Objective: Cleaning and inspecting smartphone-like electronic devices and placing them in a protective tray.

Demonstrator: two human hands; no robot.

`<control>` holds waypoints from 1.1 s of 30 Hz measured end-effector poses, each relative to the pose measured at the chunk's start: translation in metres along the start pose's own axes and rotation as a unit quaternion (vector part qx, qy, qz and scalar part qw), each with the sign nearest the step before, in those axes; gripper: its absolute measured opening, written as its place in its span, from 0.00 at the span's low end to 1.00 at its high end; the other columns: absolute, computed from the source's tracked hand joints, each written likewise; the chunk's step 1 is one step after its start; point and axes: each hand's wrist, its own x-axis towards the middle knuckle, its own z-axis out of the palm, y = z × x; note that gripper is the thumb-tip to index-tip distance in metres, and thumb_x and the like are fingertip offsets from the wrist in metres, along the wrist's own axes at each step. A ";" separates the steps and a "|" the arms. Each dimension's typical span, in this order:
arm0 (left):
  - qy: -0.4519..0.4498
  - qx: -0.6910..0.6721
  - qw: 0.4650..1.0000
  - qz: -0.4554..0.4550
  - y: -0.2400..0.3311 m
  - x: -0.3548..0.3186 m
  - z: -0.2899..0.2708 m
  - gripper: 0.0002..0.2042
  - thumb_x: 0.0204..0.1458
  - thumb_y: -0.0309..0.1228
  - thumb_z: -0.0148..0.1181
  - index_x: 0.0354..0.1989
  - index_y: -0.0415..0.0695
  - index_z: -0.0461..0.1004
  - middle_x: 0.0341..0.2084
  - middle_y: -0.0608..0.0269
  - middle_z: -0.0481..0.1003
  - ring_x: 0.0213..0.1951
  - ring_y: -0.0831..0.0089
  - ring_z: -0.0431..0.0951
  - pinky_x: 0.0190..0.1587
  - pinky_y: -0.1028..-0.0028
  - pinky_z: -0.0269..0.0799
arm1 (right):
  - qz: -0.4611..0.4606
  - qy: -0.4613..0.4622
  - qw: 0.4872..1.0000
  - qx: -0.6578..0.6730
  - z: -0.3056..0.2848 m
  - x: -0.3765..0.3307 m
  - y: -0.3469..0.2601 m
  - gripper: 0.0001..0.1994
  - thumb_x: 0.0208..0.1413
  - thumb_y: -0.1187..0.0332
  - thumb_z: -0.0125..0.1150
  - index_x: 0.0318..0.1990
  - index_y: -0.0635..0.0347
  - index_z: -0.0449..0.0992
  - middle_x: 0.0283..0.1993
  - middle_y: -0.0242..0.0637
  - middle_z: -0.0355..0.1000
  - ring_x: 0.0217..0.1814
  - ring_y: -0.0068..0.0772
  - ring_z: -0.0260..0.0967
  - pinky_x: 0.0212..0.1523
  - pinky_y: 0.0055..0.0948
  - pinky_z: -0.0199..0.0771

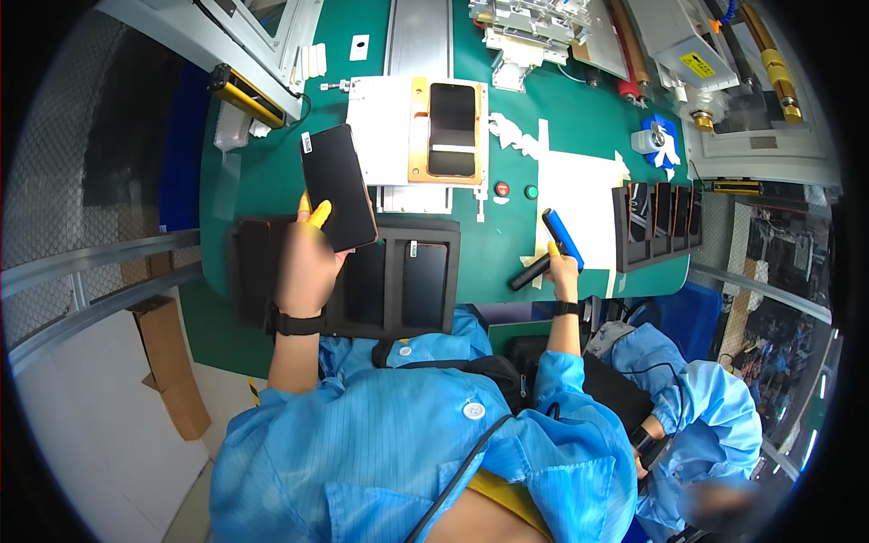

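1. Left hand (306, 262), yellow cots on the fingertips, is closed around the lower end of a flat black rectangular phone (338, 187), held tilted above the green bench mat (272, 172).
2. Right hand (563, 270) is wrapped around a black-handled tool with a blue head (552, 244), raised just over the mat's near edge.
3. Directly under the left hand: a black foam tray (434, 312), with another dark phone (424, 283) lying in one pocket.
4. Farther back, a tan fixture plate holding a phone (450, 131) rests on white sheets.
5. Right of the tool, a black slotted rack of upright phones (658, 222).
6. A second person in a blue smock (715, 416) sits at lower right.
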 end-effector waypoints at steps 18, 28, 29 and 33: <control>-0.021 -0.099 0.994 0.031 0.006 -0.046 -0.010 0.19 0.58 0.37 0.35 0.58 0.53 0.49 0.53 0.49 0.58 0.53 0.49 0.61 0.46 0.45 0.65 | -0.368 -0.148 0.913 0.090 0.030 -0.083 -0.244 0.18 0.52 0.60 0.47 0.26 0.72 0.67 0.14 0.48 0.67 0.14 0.40 0.67 0.23 0.34 0.69; -0.031 -0.038 0.999 0.012 0.010 -0.038 -0.005 0.20 0.57 0.39 0.37 0.58 0.56 0.47 0.54 0.50 0.56 0.55 0.48 0.58 0.43 0.43 0.66 | -0.347 -0.176 0.905 0.173 0.033 -0.027 -0.278 0.19 0.52 0.58 0.49 0.20 0.67 0.66 0.14 0.37 0.65 0.11 0.24 0.64 0.13 0.23 0.67; -0.033 0.006 0.999 0.029 0.011 -0.037 0.000 0.20 0.57 0.38 0.37 0.58 0.57 0.47 0.53 0.49 0.56 0.55 0.48 0.59 0.42 0.44 0.68 | -0.338 -0.185 0.905 0.180 0.034 -0.023 -0.283 0.19 0.52 0.58 0.48 0.19 0.68 0.65 0.14 0.36 0.65 0.12 0.24 0.64 0.14 0.23 0.67; -0.017 -0.073 0.996 0.038 0.008 -0.043 -0.010 0.19 0.57 0.36 0.37 0.58 0.51 0.51 0.53 0.47 0.57 0.54 0.46 0.59 0.42 0.44 0.67 | -0.335 -0.166 0.922 0.097 0.024 -0.089 -0.253 0.16 0.53 0.62 0.48 0.28 0.71 0.66 0.13 0.42 0.65 0.11 0.30 0.65 0.14 0.29 0.66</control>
